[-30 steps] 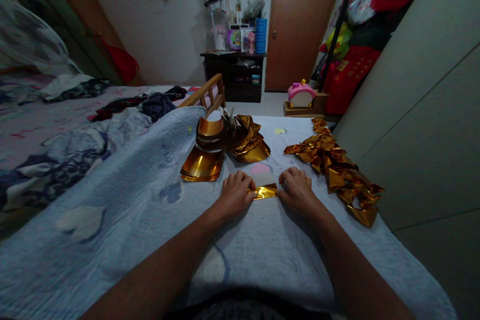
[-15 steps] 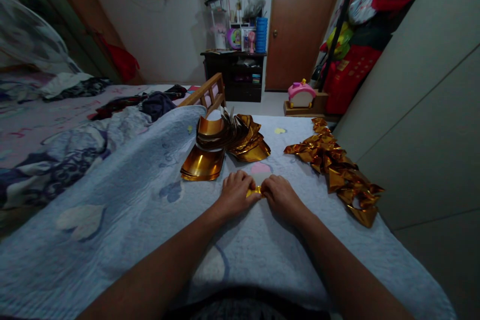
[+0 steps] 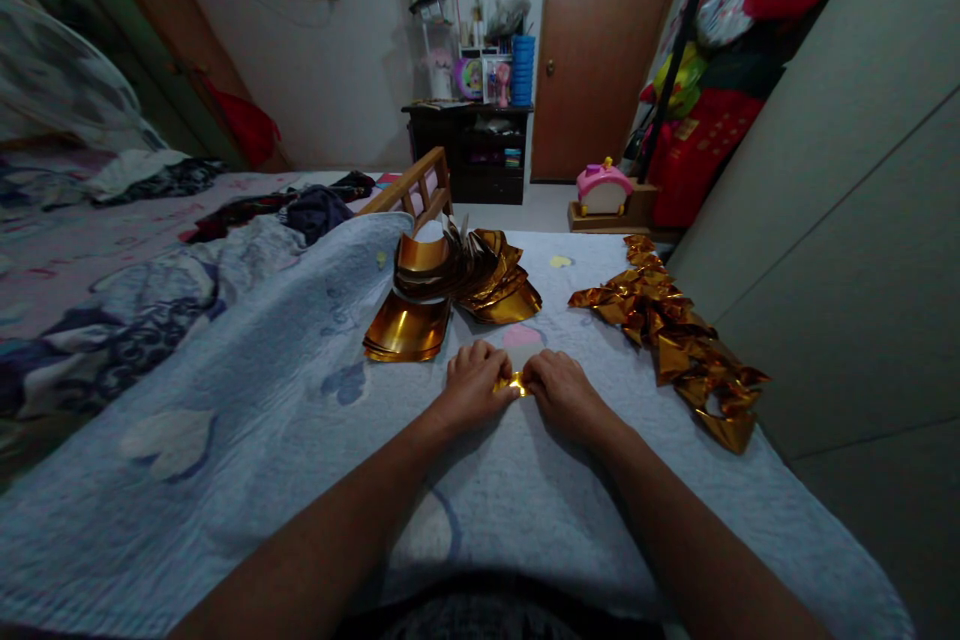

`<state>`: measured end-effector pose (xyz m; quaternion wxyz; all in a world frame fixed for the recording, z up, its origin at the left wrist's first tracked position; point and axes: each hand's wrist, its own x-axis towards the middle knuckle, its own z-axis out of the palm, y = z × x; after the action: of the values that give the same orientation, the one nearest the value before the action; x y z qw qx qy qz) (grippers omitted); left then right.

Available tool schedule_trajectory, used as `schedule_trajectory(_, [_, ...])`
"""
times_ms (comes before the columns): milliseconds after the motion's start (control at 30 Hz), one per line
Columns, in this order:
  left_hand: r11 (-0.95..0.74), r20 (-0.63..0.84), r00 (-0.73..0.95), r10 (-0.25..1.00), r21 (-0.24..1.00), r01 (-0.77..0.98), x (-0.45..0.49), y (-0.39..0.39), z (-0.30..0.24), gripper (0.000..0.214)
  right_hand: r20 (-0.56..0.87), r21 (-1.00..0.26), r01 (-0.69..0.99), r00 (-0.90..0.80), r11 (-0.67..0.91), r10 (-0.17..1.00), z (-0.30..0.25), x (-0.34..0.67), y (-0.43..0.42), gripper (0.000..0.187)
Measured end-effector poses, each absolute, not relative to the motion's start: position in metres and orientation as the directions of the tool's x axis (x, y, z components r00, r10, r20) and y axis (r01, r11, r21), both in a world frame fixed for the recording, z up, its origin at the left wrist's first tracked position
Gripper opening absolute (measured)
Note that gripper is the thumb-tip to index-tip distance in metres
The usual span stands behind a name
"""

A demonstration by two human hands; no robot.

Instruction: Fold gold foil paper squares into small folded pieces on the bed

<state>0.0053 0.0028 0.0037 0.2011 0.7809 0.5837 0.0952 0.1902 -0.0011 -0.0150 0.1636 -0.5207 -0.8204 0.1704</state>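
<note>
Both hands, the left hand (image 3: 471,382) and right hand (image 3: 564,387), pinched shut on one small folded gold foil paper (image 3: 513,384) lying between them on the pale blue quilt (image 3: 300,420), equally near.

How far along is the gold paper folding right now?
Done: a heap of folded gold pieces lies on the blue quilt to the right. In hand: the left hand and right hand press one small gold sheet between them, mostly hidden. Left: a stack of unfolded gold sheets and a fanned, curled bunch behind it.
</note>
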Motion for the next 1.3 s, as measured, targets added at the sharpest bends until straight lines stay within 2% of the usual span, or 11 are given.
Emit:
schedule_trajectory(500, [-0.257,-0.170,0.362,0.916,0.444,0.858,-0.022,0.005,0.015,0.020,0.071,-0.452,0.801,-0.406,0.392,0.911,-0.010,0.191,-0.002,0.016])
schedule_trajectory(667, [-0.276,-0.179,0.399,0.899,0.474,0.836,-0.026,0.008,0.015,0.020,0.088,-0.391,0.847,-0.356,0.360,0.931,-0.008,0.182,-0.004,0.008])
schedule_trajectory(800, [-0.287,-0.163,0.404,0.900,0.476,0.831,-0.027,0.009,0.014,0.020,0.096,-0.311,0.908,-0.262,0.279,0.960,-0.006,0.170,-0.008,0.028])
schedule_trajectory(933, [-0.293,-0.145,0.408,0.902,0.488,0.822,-0.027,0.009,0.012,0.019,0.086,-0.259,0.931,-0.243,0.257,0.966,-0.005,0.165,-0.010,0.027])
schedule_trajectory(1300, [-0.290,-0.145,0.406,0.902,0.492,0.821,-0.027,0.008,0.012,0.018,0.069,-0.293,0.937,-0.178,0.190,0.982,-0.008,0.206,-0.006,0.022])
